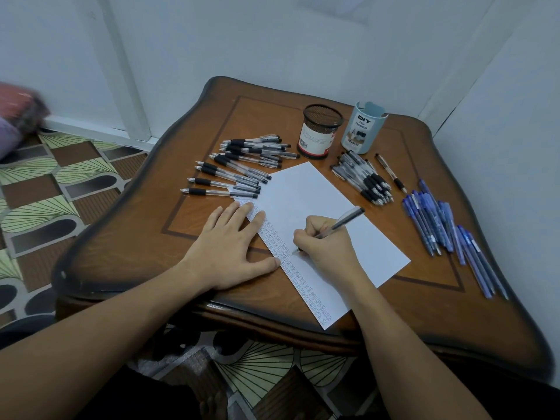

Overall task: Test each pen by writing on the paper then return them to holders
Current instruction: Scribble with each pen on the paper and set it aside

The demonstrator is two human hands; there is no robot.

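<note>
Two holders stand at the far side of the worktop [145, 237]: a black mesh cup [321, 131] and, just beside it on the right, a pale blue organizer [363, 130]. The right grip [325, 242] is curled round a black pen [347, 219], its tip touching the paper [303, 192] beside rows of small marks along the left margin. The left grip [224, 242] lies flat, fingers straight, pressing the sheet's left edge. Black pens lie heaped to the left [245, 165] and right [365, 180]; blue pens [439, 225] lie farther right.
</note>
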